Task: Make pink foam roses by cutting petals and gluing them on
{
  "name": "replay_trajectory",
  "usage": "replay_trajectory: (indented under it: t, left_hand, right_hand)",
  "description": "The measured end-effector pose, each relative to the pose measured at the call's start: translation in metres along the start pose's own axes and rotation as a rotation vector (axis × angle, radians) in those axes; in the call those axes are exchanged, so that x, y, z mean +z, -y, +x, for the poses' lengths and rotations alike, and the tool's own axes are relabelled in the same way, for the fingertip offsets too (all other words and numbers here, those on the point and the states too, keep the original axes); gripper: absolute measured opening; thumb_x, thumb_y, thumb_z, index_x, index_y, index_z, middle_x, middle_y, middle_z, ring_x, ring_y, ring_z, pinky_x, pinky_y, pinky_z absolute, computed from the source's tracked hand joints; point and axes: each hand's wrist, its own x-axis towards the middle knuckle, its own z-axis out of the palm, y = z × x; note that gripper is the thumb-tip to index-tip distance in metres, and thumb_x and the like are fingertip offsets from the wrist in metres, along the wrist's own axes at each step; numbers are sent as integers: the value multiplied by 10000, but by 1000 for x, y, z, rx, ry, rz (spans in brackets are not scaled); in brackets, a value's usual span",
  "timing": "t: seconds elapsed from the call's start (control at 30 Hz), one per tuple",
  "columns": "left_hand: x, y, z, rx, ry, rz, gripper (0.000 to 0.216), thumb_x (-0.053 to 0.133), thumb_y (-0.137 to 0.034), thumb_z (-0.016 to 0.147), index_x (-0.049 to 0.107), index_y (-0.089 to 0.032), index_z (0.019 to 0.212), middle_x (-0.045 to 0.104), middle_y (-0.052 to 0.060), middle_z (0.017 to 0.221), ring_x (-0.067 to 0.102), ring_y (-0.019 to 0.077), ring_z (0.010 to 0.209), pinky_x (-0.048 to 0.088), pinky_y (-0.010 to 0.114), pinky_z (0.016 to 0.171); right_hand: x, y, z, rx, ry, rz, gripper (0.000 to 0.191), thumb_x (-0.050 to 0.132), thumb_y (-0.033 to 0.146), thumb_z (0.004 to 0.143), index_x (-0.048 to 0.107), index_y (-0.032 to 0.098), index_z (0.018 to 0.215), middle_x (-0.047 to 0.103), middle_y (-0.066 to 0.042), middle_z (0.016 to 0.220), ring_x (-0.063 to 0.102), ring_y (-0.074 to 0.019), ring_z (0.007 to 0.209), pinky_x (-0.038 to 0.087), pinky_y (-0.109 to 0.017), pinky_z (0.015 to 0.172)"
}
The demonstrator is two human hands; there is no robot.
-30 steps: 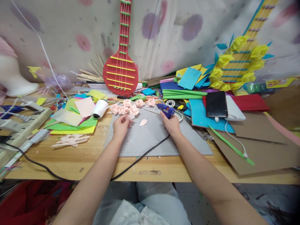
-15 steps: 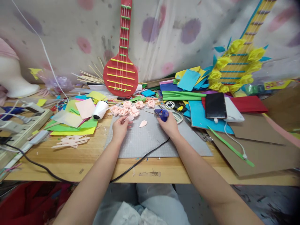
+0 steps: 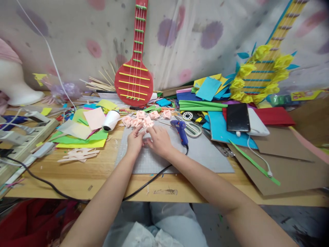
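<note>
My left hand (image 3: pixel 135 141) is closed in a pinch on a small pale pink petal, which my fingers mostly hide. Against it, my right hand (image 3: pixel 159 140) has its thumb and fingertips closed on the same petal. Just beyond the fingertips lies a cluster of pale pink flowers (image 3: pixel 140 115). To the right of my right hand, a blue glue gun (image 3: pixel 181 131) lies on the grey cutting mat (image 3: pixel 205 156), its black cord running toward me.
Scissors (image 3: pixel 196 130) and a tape measure-like white wheel (image 3: pixel 187 116) lie behind the glue gun. Coloured sheets (image 3: pixel 84 140) and a white cone-shaped spool (image 3: pixel 111 120) are at left. A red instrument model (image 3: pixel 133 84) stands behind; a phone (image 3: pixel 238 117) lies at right.
My right hand has let go of the glue gun, leaving it on the mat, and moved left to meet my left hand at the petal. The loose petal on the mat is now hidden.
</note>
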Motion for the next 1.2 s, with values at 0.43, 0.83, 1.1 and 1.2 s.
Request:
replay_trajectory:
  t: [0.43, 0.83, 1.1, 1.2]
  left_hand:
    - [5, 8, 1, 69, -19, 87, 491, 494, -193, 752, 531, -169, 1241, 568, -30, 524, 374, 53, 299, 288, 184, 316]
    - [7, 8, -1, 54, 6, 115, 513, 462, -164, 760, 496, -146, 1272, 504, -49, 433, 378, 67, 295, 305, 182, 322]
    - [8, 8, -4, 59, 24, 108, 499, 476, -214, 768, 490, -174, 1265, 567, -33, 565, 418, 63, 320, 398, 205, 376]
    - [4, 11, -2, 110, 25, 105, 428, 456, -231, 779, 506, -169, 1200, 650, 21, 789, 471, 59, 398, 414, 199, 412]
  right_hand:
    - [17, -10, 13, -105, -11, -118, 163, 443, 200, 824, 582, 165, 903, 550, -95, 868, 409, -214, 859, 283, -327, 718]
    - [19, -11, 7, -75, -63, -104, 170, 448, 225, 831, 586, 161, 907, 556, -91, 861, 410, -211, 830, 270, -327, 706]
    - [17, -19, 5, -22, -143, -26, 203, 417, 233, 861, 605, 178, 809, 567, -67, 793, 442, -187, 799, 297, -306, 708]
    - [16, -25, 3, 94, -212, 142, 199, 429, 250, 860, 611, 185, 813, 565, -45, 747, 471, -166, 762, 329, -281, 701]
